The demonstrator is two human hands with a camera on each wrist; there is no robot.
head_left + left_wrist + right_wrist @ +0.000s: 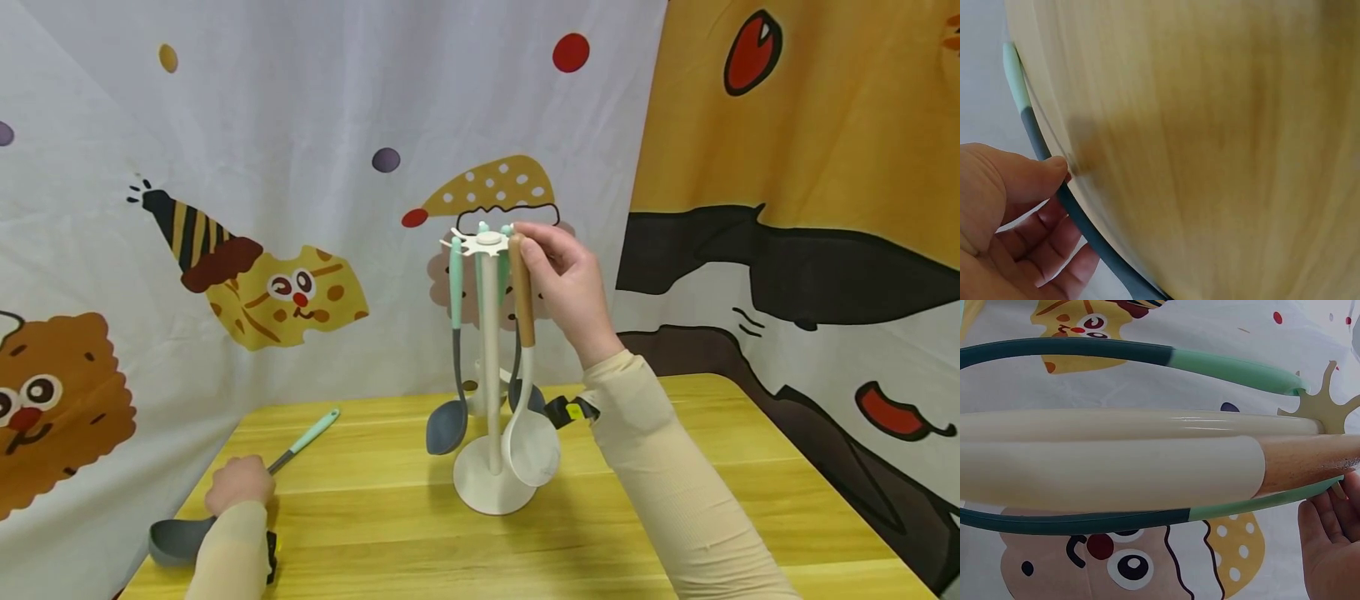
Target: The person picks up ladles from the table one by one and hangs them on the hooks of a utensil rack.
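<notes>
My right hand (pixel 566 283) pinches the top of the wooden handle of a white ladle (pixel 532 450), beside the hook crown of a cream utensil stand (pixel 490 358). Whether its loop sits on a hook is hidden by the fingers. In the right wrist view, the fingertips lie along the wooden handle (pixel 1310 464). Low on the left, my left hand (pixel 240 486) holds a grey ladle (pixel 178 542) with a mint handle end by its shaft, over the table. The left wrist view shows thumb and fingers pinching that grey shaft (pixel 1094 234).
Several mint-handled grey utensils hang on the stand, among them a grey spoon (pixel 447 427) at its left and a dark one (pixel 534 398) behind. The stand's round base (pixel 476 492) rests on the wooden table (pixel 360 533). A printed cloth (pixel 300 125) hangs behind.
</notes>
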